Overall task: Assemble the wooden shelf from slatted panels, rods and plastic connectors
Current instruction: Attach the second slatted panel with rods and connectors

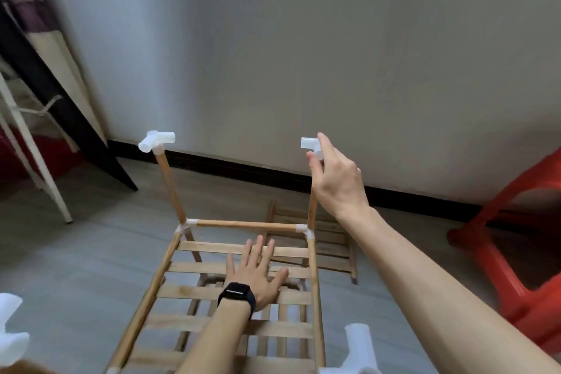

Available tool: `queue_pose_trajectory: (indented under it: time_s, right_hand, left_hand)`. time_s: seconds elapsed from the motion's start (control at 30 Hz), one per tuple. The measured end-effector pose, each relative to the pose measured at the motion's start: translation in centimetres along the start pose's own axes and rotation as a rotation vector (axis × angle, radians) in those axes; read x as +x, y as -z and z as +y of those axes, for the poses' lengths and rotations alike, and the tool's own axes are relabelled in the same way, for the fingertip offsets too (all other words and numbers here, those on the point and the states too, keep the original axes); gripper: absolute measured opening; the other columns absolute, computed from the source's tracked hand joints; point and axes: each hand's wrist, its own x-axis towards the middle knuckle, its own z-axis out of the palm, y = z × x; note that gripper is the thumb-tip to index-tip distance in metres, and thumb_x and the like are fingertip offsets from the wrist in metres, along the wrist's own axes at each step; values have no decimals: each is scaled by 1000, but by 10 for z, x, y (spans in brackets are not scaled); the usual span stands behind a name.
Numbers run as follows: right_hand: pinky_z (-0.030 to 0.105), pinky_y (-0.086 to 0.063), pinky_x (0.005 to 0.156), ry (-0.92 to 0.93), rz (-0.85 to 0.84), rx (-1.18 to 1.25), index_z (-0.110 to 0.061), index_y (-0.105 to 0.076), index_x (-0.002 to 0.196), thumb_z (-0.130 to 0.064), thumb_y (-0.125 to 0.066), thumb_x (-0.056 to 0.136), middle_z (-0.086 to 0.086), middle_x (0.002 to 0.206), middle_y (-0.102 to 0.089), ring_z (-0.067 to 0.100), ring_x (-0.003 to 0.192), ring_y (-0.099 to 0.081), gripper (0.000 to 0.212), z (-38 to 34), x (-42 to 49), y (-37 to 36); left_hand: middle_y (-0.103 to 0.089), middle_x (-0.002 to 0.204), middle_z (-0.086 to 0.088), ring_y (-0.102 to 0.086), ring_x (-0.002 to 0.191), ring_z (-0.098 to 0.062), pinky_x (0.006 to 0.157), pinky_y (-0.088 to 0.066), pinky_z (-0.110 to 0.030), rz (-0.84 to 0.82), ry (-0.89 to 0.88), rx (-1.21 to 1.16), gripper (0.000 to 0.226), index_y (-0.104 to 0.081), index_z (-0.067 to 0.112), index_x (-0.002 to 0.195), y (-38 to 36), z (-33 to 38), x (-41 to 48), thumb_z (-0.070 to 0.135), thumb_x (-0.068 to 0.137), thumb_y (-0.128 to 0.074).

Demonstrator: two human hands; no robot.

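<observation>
The half-built wooden shelf stands on the floor in front of me. My left hand [258, 270], with a black watch on the wrist, presses flat on its slatted panel [212, 267]. Two upright rods rise at the far corners. The far left rod [171, 188] carries a white plastic connector [156, 141]. My right hand [335, 173] pinches the white connector [309, 144] on top of the far right rod [312, 215]. A cross rod [246, 225] joins the two far corners. Two more white connectors, blurred, show at the near left [10, 328] and near right [359, 349].
Another slatted panel [331, 249] lies flat on the grey floor behind the shelf, near the wall. A red plastic stool [516, 222] stands at the right. A dark sloping board [60, 106] and a white metal frame [24, 143] stand at the left.
</observation>
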Motion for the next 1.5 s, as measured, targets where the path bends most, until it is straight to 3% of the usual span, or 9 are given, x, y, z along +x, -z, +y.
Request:
queue_pose_trajectory:
  time_s: [0.1,0.2,0.47,0.6,1.1,1.5]
  right_hand:
    - [44,-51,78,108,138,-45,-2,-47,143,-24,-44,103,16,121,-67,42,95,-65,46,6,-3,-13]
    - [44,-52,73,134,165,-33,2,-52,138,-20,-48,99,20,115,-70,44,81,-65,46,8,-3,-18]
    - [43,-50,80,138,138,31,-2,-48,144,-26,-44,102,15,120,-69,40,90,-64,48,15,-4,-17]
    - [45,-51,84,127,82,78,-7,-46,146,-31,-42,102,14,123,-68,41,96,-63,51,8,-3,-17]
    - [43,-54,86,103,84,122,-10,-47,147,-32,-45,103,11,117,-71,35,101,-66,48,7,-8,-12]
    - [26,-40,83,3,7,88,-14,-42,150,-29,-45,106,-7,101,-69,21,101,-61,47,31,4,6]
  left_hand:
    - [30,159,9,23,150,-18,120,10,-58,61,9,-5,73,20,38,154,-11,-3,2,71,96,-8]
    - [22,164,7,21,151,-18,119,11,-56,46,5,-20,72,17,38,155,-9,-5,3,71,96,-10]
    - [14,167,4,19,152,-19,120,6,-57,30,19,9,77,17,40,155,-11,-6,3,75,89,-1]
    - [13,167,4,19,152,-19,120,5,-58,32,42,1,72,16,40,155,-13,-11,-3,71,94,-5]
    - [25,163,5,24,150,-21,117,13,-57,36,23,2,72,19,38,154,-14,-13,-2,71,96,-8]
    - [20,165,6,24,150,-21,118,15,-59,92,-7,-41,69,15,36,156,-18,23,11,67,99,-8]
